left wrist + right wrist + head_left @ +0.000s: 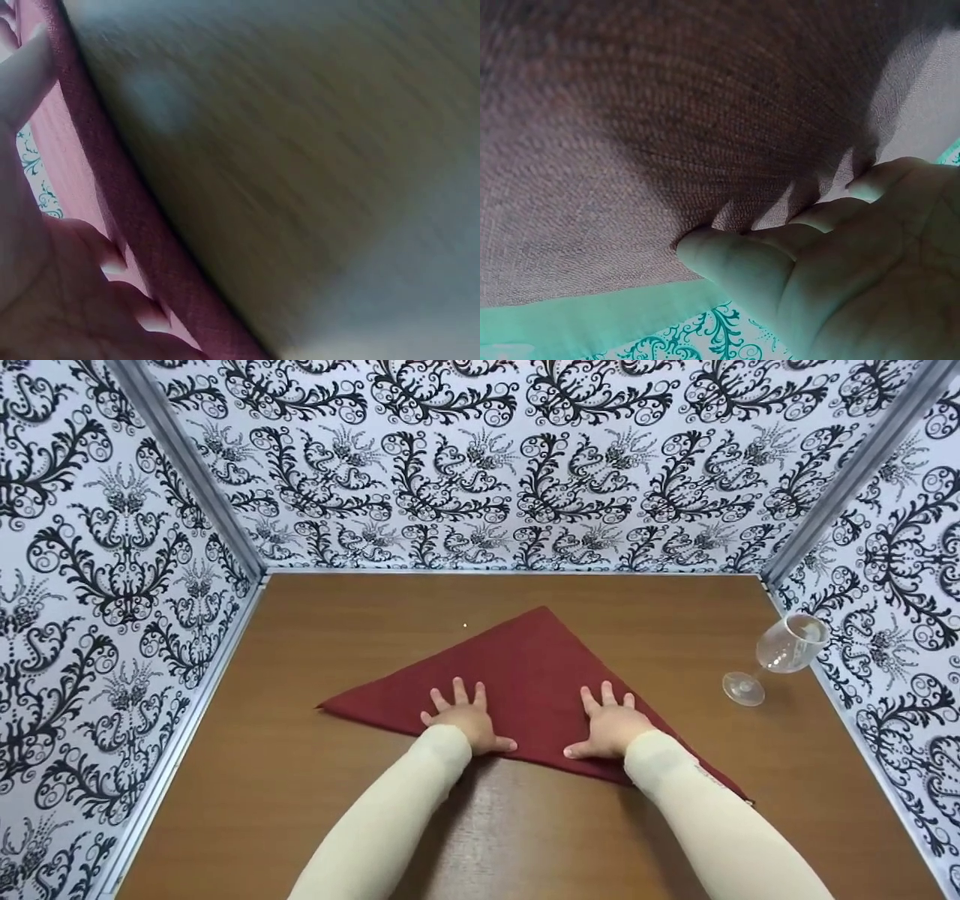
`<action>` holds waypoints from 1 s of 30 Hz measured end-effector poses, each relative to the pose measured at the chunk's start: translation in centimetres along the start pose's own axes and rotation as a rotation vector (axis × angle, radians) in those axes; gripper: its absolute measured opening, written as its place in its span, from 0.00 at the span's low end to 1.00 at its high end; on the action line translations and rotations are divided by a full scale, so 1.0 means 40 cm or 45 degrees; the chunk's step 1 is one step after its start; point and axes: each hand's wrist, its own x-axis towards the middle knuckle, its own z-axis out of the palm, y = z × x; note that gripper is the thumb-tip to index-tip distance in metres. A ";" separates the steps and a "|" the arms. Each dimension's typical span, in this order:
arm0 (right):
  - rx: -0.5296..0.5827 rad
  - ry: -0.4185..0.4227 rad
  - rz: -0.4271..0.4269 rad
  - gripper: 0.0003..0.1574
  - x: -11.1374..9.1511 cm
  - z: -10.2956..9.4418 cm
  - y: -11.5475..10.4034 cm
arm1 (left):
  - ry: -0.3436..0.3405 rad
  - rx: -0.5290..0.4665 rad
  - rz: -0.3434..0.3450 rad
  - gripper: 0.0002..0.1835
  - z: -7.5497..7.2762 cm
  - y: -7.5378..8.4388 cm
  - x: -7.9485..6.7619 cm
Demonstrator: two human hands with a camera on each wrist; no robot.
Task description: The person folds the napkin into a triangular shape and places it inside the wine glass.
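Observation:
A dark red cloth napkin (532,682), folded into a triangle, lies flat on the wooden table with one corner pointing toward the back wall. My left hand (463,720) rests on its left half, fingers spread and thumb along the front folded edge. On the right half lies my right hand (611,725), also with spread fingers, its thumb pointing inward. The left wrist view has the napkin's folded edge (135,180) running past the left hand (67,300). In the right wrist view, fingertips of the right hand (855,277) touch the woven cloth (667,150).
A clear stemmed glass (791,643) is at the right side of the wooden table (300,825), near the wall. Patterned black-and-white panels (480,465) enclose the table at the back, left and right, with grey metal posts (187,465) at the corners.

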 end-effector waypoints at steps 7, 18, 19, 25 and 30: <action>-0.025 0.019 -0.006 0.81 0.005 0.003 -0.002 | -0.015 -0.015 0.034 0.71 -0.011 -0.010 0.016; -0.070 0.060 0.019 0.78 -0.005 0.004 -0.030 | 0.001 -0.020 0.069 0.71 -0.025 -0.036 0.059; -0.071 0.063 0.022 0.78 -0.005 0.006 -0.033 | 0.010 -0.014 0.067 0.71 -0.029 -0.036 0.060; -0.055 0.026 0.017 0.76 -0.001 -0.002 -0.037 | 0.098 -0.005 0.049 0.67 -0.019 0.009 0.026; -0.047 -0.013 -0.042 0.74 0.001 -0.046 -0.016 | 0.054 -0.004 0.021 0.68 0.021 0.037 0.015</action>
